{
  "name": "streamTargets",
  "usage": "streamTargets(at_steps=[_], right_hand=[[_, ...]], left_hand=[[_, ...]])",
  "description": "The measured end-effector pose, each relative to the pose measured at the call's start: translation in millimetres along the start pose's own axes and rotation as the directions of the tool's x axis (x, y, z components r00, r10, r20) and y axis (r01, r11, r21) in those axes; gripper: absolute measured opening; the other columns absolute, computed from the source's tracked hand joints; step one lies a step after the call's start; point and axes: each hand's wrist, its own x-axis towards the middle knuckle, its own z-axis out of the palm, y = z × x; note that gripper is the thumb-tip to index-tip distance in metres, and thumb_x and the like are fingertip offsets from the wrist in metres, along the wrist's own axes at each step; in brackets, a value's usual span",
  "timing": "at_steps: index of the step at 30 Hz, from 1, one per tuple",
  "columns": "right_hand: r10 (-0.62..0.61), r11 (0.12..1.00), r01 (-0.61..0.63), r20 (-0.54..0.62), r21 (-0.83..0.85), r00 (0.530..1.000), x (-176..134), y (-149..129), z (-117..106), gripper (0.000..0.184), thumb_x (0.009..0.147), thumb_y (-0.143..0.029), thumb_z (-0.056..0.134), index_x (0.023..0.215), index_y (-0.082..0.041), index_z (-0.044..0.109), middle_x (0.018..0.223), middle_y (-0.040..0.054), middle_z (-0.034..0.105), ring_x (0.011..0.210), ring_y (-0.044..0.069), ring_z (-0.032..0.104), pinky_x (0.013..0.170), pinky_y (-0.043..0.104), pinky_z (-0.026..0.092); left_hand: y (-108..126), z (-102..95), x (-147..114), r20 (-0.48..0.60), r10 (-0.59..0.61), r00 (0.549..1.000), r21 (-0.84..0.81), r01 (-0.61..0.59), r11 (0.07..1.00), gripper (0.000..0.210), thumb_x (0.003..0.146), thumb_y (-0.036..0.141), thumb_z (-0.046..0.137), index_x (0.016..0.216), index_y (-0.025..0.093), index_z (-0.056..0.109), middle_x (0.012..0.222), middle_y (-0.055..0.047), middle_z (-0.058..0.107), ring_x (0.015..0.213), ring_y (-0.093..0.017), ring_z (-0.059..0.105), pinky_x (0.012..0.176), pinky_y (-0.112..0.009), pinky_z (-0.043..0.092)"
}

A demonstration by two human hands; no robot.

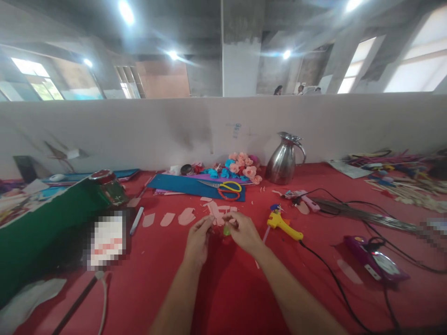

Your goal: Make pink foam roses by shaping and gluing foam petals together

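Note:
My left hand (198, 241) is closed in a pinch low over the red table, its fingertips at the edge of the pink paper pieces. Whatever it pinches is too small to make out. Close beside it, my right hand (245, 233) is bent with thumb and fingers together, and what lies between them is hidden. A small yellow-green thing (226, 230) shows just below the right fingertips. Beyond both hands lie overlapping pink paper pieces (219, 213). Separate pink petal shapes (167, 219) form a row to the left.
Scissors (228, 190) lie on a blue sheet (181, 184), with paper flowers (244, 165) behind. A yellow glue gun (284, 226) with a black cord rests right of my hands. Further out are a steel jug (284, 160), a purple power strip (370, 258) and a glass jar (109, 188).

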Motion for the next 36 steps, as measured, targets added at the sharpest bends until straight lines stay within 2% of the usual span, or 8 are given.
streamTargets(at_steps=[3,7,10,13,17,20,23,36], right_hand=[[0.006,0.999,-0.011,0.102,0.053,0.995,0,4,3,0.035,0.069,-0.015,0.058,0.102,-0.025,0.06,0.093,0.0016,0.067,0.061,0.014,0.058,0.058,0.024,0.042],[0.058,0.976,-0.026,0.141,-0.217,0.988,-1,3,-1,0.015,0.075,-0.013,0.051,0.076,-0.022,0.063,0.07,0.0013,0.066,0.065,0.015,0.059,0.059,0.024,0.038],[0.182,0.821,-0.139,0.023,-0.555,0.983,-2,0,-12,0.013,0.078,-0.016,0.051,0.079,-0.02,0.063,0.073,0.0051,0.066,0.071,0.019,0.059,0.062,0.027,0.037],[0.112,0.67,-0.195,-0.163,-0.716,0.98,-1,-5,-24,0.018,0.076,-0.011,0.05,0.084,-0.018,0.065,0.086,0.0114,0.066,0.088,0.024,0.057,0.073,0.033,0.038],[-0.102,0.831,-0.067,-0.269,-0.552,0.958,0,-13,-20,0.021,0.077,-0.01,0.05,0.09,-0.019,0.063,0.101,0.0086,0.064,0.098,0.022,0.053,0.086,0.034,0.036],[-0.1,0.957,0.064,-0.113,-0.283,0.989,-5,-18,-2,0.014,0.081,-0.02,0.053,0.091,-0.021,0.062,0.088,0.0024,0.068,0.084,0.017,0.059,0.078,0.027,0.04],[-0.082,0.961,0.078,-0.005,-0.266,0.997,-11,-21,13,0.015,0.08,-0.02,0.056,0.092,-0.024,0.064,0.081,-0.0007,0.07,0.075,0.015,0.06,0.075,0.027,0.038],[-0.138,0.936,0.137,0.019,-0.325,0.99,-11,-22,6,0.02,0.086,-0.019,0.051,0.075,-0.023,0.067,0.075,-0.0014,0.07,0.067,0.013,0.057,0.069,0.025,0.032]], left_hand=[[0,-1.1,1,0.003,-0.016,1.0,-0.012,0.016,1.0,0.016,0.056,0.022,0.078,0.066,0.013,0.07,0.062,0.001,0.061,0.056,-0.007,0.05,0.055,-0.017,0.04],[7,-4.0,5,-0.059,-0.004,0.998,-0.145,-0.004,0.989,0.016,0.054,0.02,0.078,0.061,0.013,0.066,0.058,0.002,0.059,0.055,-0.006,0.051,0.052,-0.017,0.039],[14,-7.4,10,-0.125,-0.014,0.992,-0.278,-0.022,0.96,0.017,0.054,0.019,0.078,0.062,0.013,0.064,0.056,0.003,0.058,0.053,-0.006,0.05,0.049,-0.017,0.037],[15,-9.1,12,-0.14,-0.024,0.99,-0.307,-0.02,0.951,0.017,0.055,0.019,0.077,0.063,0.013,0.064,0.056,0.003,0.057,0.052,-0.005,0.049,0.049,-0.017,0.037],[7,-7.0,9,-0.098,-0.02,0.995,-0.221,-0.002,0.975,0.018,0.054,0.021,0.078,0.061,0.014,0.063,0.056,0.003,0.057,0.052,-0.006,0.049,0.05,-0.018,0.038],[0,-4.6,5,-0.041,-0.007,0.999,-0.128,0.002,0.992,0.017,0.055,0.023,0.078,0.06,0.014,0.064,0.058,0.002,0.059,0.055,-0.007,0.051,0.053,-0.019,0.039],[-3,-3.2,3,0.013,0.016,1.0,-0.057,-0.015,0.998,0.015,0.057,0.025,0.077,0.06,0.014,0.066,0.058,0.002,0.059,0.054,-0.007,0.049,0.053,-0.018,0.039],[-3,-5.2,4,0.005,0.056,0.998,0.003,-0.056,0.998,0.011,0.056,0.02,0.075,0.064,0.015,0.07,0.069,0.001,0.065,0.065,-0.009,0.056,0.059,-0.017,0.042]])
